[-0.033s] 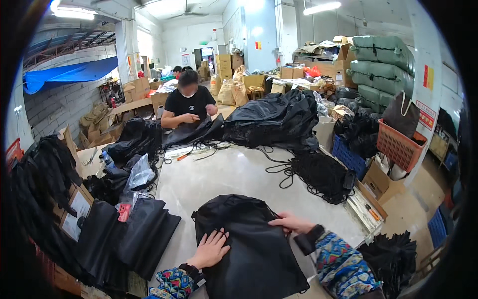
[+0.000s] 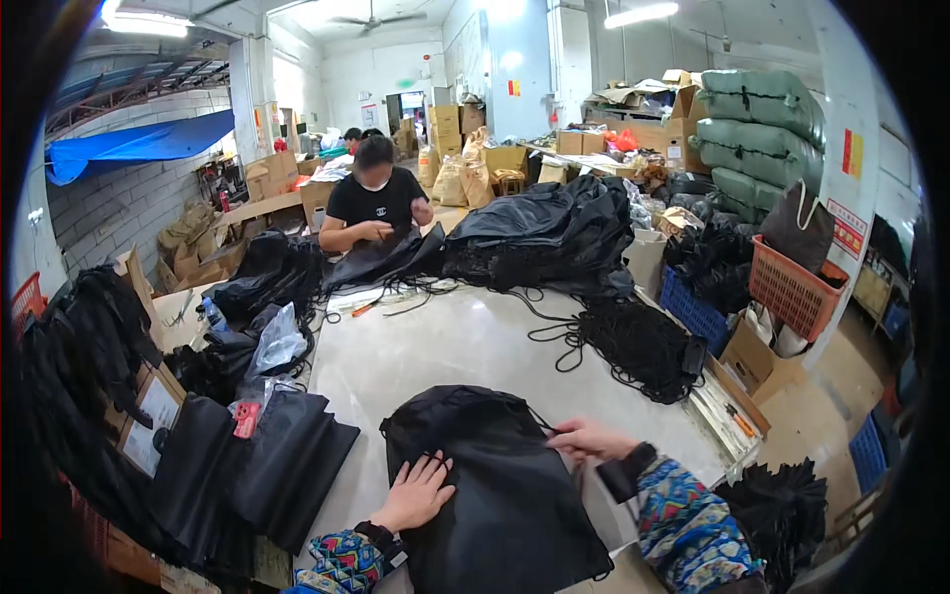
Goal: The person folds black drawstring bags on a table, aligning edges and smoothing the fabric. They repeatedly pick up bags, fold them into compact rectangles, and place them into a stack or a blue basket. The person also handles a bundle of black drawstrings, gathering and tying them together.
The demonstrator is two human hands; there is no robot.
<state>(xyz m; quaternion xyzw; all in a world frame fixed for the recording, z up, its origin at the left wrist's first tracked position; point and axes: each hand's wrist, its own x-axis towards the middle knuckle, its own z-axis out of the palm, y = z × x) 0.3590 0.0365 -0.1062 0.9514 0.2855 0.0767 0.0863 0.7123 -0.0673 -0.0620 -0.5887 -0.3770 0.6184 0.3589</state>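
Observation:
A black drawstring bag lies flat on the pale table in front of me, its gathered top pointing away. My left hand rests flat on the bag's left part, fingers stretched out. Just off the bag's upper right edge, my right hand is closed in a pinch on a thin black cord that runs from the bag's top corner. Its fingertips partly hide the cord.
Folded black bags and a red phone-like item lie at the left. A heap of black cords sits at the right. Across the table, a co-worker handles black fabric. Orange-handled tools lie along the right edge.
My right hand has shifted slightly right, drawing the cord out from the bag's edge. My left hand stays flat on the bag. The co-worker's hands have moved a little.

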